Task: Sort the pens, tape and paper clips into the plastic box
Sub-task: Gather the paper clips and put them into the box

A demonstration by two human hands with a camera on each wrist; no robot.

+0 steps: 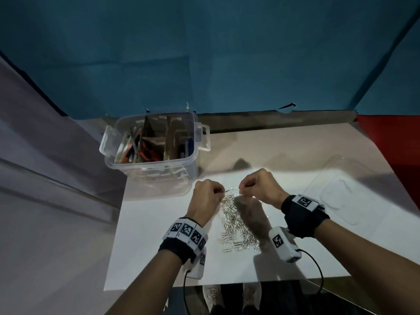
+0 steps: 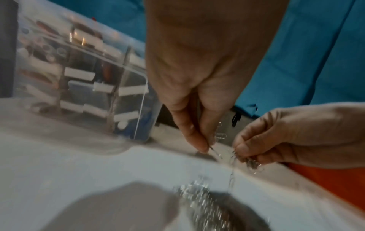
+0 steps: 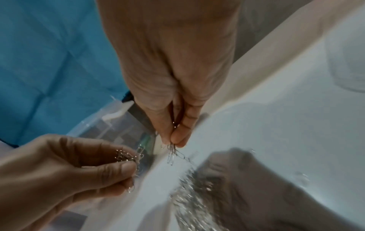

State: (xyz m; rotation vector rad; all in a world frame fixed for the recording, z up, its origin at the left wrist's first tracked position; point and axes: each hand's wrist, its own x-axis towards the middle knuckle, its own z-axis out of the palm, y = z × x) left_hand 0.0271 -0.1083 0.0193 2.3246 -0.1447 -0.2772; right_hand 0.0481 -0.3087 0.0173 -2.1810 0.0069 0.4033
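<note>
Both hands work over the heap of paper clips, which lies on the white worktop at about 5 o'clock from the plastic box.

Left hand: fingers curled, thumb and forefinger pinching a small bunch of clips; more glint inside the cupped palm in the right wrist view.

Right hand: fingertips pinched shut on a few clips, with a linked string of them trailing down toward the heap (tangled, by the look of it).

The box stands at 11 o'clock on the worktop, lid off, pens upright in its left compartments. No tape can be made out with any certainty. A clear lid lies at 3 o'clock from the hands.

Risks, as judged from here:
- Chained clips. If the right hand lifts away, the trailing string is likely to drag part of the heap along and shed it across the worktop or off its near edge.
- Weak pinches. Thin smooth wire held by fingertips only; a jolt on the way to the box could drop clips short of the rim.
- Wrong compartment. The box has several dividers, some already filled; a loose handful tipped from height may scatter among the pens.
- Many clips are left, so many trips (each repeats these risks).
</note>
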